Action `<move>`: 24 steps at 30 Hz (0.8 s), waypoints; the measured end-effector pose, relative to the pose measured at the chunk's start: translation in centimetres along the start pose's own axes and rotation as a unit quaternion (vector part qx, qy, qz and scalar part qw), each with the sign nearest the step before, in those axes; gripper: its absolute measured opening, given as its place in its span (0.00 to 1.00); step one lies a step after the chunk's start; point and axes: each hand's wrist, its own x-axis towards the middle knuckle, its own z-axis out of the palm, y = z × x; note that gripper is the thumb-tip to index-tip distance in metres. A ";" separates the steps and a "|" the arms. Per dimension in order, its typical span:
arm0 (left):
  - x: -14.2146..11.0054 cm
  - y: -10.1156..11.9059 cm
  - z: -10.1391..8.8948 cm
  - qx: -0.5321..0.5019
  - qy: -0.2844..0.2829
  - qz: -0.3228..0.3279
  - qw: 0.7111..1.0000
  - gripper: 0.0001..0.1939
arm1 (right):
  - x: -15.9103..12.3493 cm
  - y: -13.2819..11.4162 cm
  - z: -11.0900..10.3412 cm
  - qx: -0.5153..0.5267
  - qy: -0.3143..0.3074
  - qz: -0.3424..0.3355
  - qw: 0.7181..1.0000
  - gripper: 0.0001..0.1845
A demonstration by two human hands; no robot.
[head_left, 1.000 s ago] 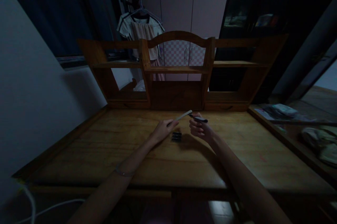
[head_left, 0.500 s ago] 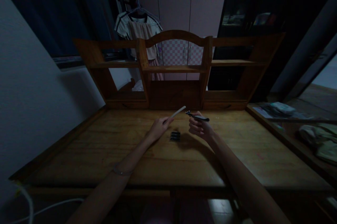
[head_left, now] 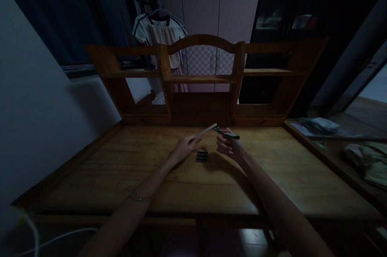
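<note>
My left hand (head_left: pixel 185 148) is closed around the near end of a slim pale stick (head_left: pixel 207 130), which could be a brush; its kind is not clear. The stick slants up and to the right, its far tip by the head of a razor (head_left: pixel 231 134). Whether tip and head touch, I cannot tell. My right hand (head_left: pixel 227 144) grips the razor by its dark and silvery handle, with the small shiny head pointing left. Below and between the hands, a small black ridged item (head_left: pixel 202 156) lies on the wooden desk (head_left: pixel 121 168).
A wooden shelf unit (head_left: pixel 201 79) rises along the back of the desk. Papers and a plastic-wrapped item (head_left: pixel 323 124) lie on a lower surface at the right, with folded cloth (head_left: pixel 367 160) nearer. A white cable (head_left: pixel 66 233) hangs at the lower left.
My left hand has moved slightly right, bringing the stick's tip up to the razor head. My right hand and the razor have hardly shifted.
</note>
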 end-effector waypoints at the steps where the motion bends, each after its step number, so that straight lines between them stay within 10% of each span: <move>1: 0.0 0.0 0.1 0.001 -0.008 0.004 1.000 0.25 | 0.0 0.0 -0.1 -0.001 0.003 -0.001 1.000 0.25; 24: 0.0 -0.1 0.0 0.021 0.003 -0.017 1.000 0.28 | 0.1 0.2 -0.8 -0.016 0.005 0.024 1.000 0.25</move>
